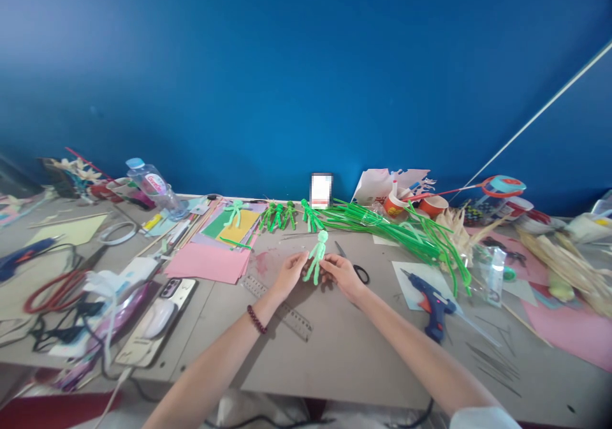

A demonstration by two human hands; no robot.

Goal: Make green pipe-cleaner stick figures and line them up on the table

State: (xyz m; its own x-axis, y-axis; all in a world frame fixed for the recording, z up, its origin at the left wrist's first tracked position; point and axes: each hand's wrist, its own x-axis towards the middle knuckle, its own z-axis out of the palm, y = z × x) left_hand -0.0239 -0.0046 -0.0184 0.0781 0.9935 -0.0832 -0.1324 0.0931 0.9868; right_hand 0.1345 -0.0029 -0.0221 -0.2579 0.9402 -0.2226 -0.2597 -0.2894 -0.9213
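A pale green pipe-cleaner figure (316, 257) with a round head, arms and legs is held upright above the table. My left hand (292, 272) pinches its left side, and my right hand (343, 275) has fingers closed at its right side. Below my left forearm lies a clear ruler (291, 319). Black-handled scissors (361, 274) rest just beyond my right hand. Several darker green pipe-cleaner figures (289, 215) stand or lean at the back, and another pale green figure (234, 212) lies on coloured sheets to the left.
Green pipe cleaners (382, 218) spread across the back right. A blue glue gun (433, 305) lies at right, near thin dark rods (495, 360). Pink paper (206, 263), a phone (160, 320) and a plastic bottle (155, 183) occupy the left. A blurred white card (321, 190) stands by the wall.
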